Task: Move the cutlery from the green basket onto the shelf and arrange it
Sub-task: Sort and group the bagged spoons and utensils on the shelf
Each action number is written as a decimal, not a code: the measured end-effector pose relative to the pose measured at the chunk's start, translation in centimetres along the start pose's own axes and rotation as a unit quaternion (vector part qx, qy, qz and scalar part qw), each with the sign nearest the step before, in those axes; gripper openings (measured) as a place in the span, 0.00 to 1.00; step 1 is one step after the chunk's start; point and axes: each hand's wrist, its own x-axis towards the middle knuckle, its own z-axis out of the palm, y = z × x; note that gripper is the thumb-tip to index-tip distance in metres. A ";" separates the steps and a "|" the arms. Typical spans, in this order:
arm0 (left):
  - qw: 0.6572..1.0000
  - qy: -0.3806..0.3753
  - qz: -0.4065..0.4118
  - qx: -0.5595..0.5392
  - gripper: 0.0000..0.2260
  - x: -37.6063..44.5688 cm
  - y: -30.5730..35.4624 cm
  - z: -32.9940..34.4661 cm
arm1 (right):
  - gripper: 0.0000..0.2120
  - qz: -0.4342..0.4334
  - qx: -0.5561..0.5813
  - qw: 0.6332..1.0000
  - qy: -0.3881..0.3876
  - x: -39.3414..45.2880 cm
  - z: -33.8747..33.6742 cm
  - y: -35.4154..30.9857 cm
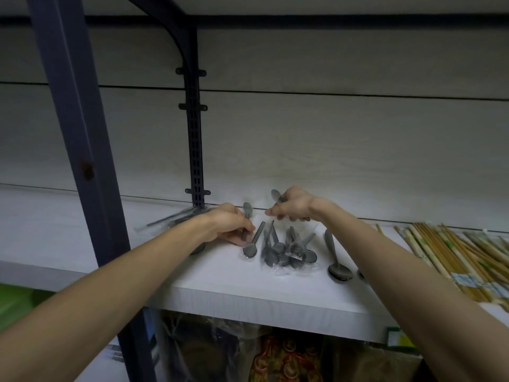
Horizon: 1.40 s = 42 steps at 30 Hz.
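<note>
Both hands are up on the shelf [220,288], near its back edge. Left hand [230,224] has its fingers curled round a wrapped spoon [247,213], bowl pointing at the back wall, and right hand [292,206] pinches another spoon [276,196] with the bowl poking out above the knuckles. Between and just in front of them sits a loose pile of spoons [286,249] in clear sleeves, one bigger spoon [337,260] lying apart toward the right, and a few long wrapped pieces [176,216] off to the left by the bracket. Chopsticks [451,257] are stacked along the right end. Green basket [16,299] is only a sliver at the lower left, below the shelf. Looks to me like the arranging stage, so the next move probably calls for laying these two down parallel and then straightening the pile. Chopstick bands have print on them, but it's too blurry to read.
</note>
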 end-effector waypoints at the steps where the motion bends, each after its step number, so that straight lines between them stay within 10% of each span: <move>1: 1.000 0.001 0.005 0.010 0.08 0.0 0.1 -0.1 | 0.18 0.007 0.004 1.000 0.012 0.0 0.2 -0.1; 19: 0.946 0.088 0.109 0.293 0.03 -0.6 3.4 -3.3 | 0.10 -0.023 0.209 0.975 -0.074 -4.8 -2.0 0.1; 28: 0.889 0.210 0.207 0.350 0.23 0.1 4.3 -4.6 | 0.12 -0.123 0.210 0.968 0.058 -7.6 -4.8 0.3; 42: 0.945 0.017 0.221 0.240 0.22 1.2 1.1 -1.2 | 0.19 -0.164 0.091 0.980 0.059 -7.9 2.4 4.4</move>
